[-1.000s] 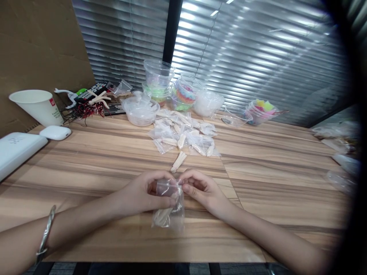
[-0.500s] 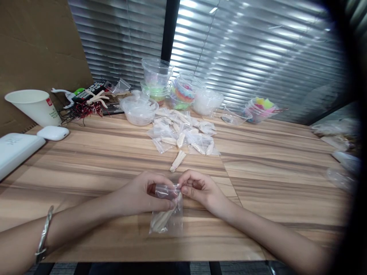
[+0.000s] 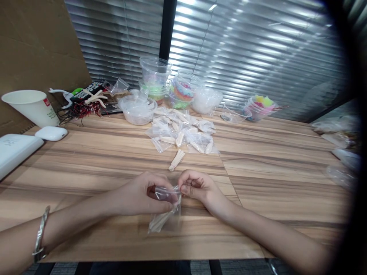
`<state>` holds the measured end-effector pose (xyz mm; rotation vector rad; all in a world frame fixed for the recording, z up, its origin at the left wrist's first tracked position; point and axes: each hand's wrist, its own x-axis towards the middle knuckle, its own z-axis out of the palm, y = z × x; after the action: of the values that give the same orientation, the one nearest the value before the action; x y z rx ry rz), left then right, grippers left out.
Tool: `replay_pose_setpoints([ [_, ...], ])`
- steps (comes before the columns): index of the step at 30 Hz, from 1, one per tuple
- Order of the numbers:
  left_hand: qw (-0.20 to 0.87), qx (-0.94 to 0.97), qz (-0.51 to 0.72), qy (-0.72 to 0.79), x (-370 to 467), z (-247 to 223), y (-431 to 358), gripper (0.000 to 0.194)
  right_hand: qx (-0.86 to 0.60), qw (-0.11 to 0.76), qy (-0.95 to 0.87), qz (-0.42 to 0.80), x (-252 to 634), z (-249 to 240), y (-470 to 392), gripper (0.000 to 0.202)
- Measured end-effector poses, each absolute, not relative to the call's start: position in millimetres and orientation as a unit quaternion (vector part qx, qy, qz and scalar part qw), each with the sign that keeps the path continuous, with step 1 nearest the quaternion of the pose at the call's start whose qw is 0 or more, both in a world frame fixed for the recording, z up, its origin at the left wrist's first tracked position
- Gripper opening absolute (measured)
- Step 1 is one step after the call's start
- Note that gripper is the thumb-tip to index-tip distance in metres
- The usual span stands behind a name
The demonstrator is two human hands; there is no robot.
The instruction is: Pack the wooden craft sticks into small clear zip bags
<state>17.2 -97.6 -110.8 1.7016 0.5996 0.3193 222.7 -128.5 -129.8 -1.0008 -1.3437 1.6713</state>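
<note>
Between my hands is a small clear zip bag (image 3: 169, 219), its mouth turned away from me and a pale, finger-like bundle (image 3: 160, 220) inside. My left hand (image 3: 147, 194) is closed on the bag's left side, the thumb lying across its front near the top. With thumb and forefinger, my right hand (image 3: 197, 187) pinches the bag's top right corner. Just beyond the hands a loose pale bundle (image 3: 177, 159) of the same kind lies on the wooden table (image 3: 114, 160). Farther back is a pile of filled zip bags (image 3: 180, 131).
Along the back stand a clear bowl (image 3: 137, 110), stacked tubs (image 3: 155, 78) with colourful contents and a tub with pink and yellow pieces (image 3: 262, 107). At left are a paper cup (image 3: 31, 109), a white case (image 3: 51, 133) and a white box (image 3: 18, 151). More plastic items (image 3: 341, 175) lie at right.
Both hands keep their hold on the zip bag, with hardly any movement. The whole view has shifted very slightly.
</note>
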Motion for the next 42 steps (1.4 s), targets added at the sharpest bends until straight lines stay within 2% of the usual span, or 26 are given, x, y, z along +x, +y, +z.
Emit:
replay_pose_setpoints([
  [11, 0.610, 0.741, 0.113, 0.257, 15.0, -113.3, -98.6, 0.021, -0.395, 0.380, -0.546, 0.633, 222.5, -129.0, -130.6, 0.016],
  [18, 0.629, 0.707, 0.149, 0.287, 18.3, -117.3, -97.8, 0.022, -0.415, 0.367, -0.651, 0.519, 222.4, -128.2, -134.1, 0.014],
  [25, 0.636, 0.687, 0.152, 0.317, 18.9, -116.7, -99.6, 0.024, -0.408, 0.379, -0.619, 0.554, 221.6, -129.3, -135.1, 0.024],
  [34, 0.646, 0.684, 0.162, 0.299, 19.9, -119.3, -100.2, 0.022, -0.405, 0.401, -0.597, 0.564, 219.2, -132.3, -135.4, 0.019],
  [42, 0.585, 0.731, 0.148, 0.319, 21.9, -112.3, -100.5, 0.026, -0.408, 0.419, -0.593, 0.554, 221.1, -133.1, -135.8, 0.018],
])
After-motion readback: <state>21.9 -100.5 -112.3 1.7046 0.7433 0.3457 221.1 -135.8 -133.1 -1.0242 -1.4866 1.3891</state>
